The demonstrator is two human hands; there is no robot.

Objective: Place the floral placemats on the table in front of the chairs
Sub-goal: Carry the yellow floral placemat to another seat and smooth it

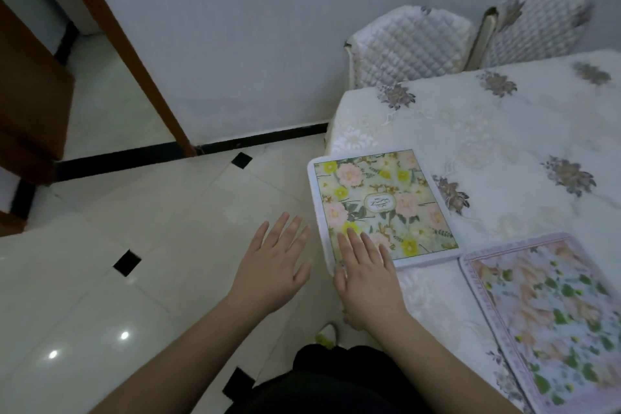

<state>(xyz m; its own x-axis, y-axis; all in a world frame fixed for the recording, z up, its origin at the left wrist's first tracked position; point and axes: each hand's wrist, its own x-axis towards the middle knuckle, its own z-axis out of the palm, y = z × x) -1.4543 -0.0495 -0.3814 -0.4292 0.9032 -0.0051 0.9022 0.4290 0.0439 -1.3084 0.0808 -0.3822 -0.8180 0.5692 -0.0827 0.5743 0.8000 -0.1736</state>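
My right hand (364,274) lies flat on the green floral placemat (383,207) at the table (504,131) corner.
Fingers straight, gripping nothing; left hand (272,267) spread, off the table edge over bare floor (134,232); pink placemat (554,316) just beside.

A home dining room. The surface (504,131) wears an embroidered white cloth, two chairs (411,44) in quilted covers stand against the wall, and glossy floor tiles (134,279) meet a wooden door frame (134,54).

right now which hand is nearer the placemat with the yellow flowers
Right. The right hand rests flat on the yellow-flowered placemat at its near corner; the left hand hovers open beside it, off the table's edge.
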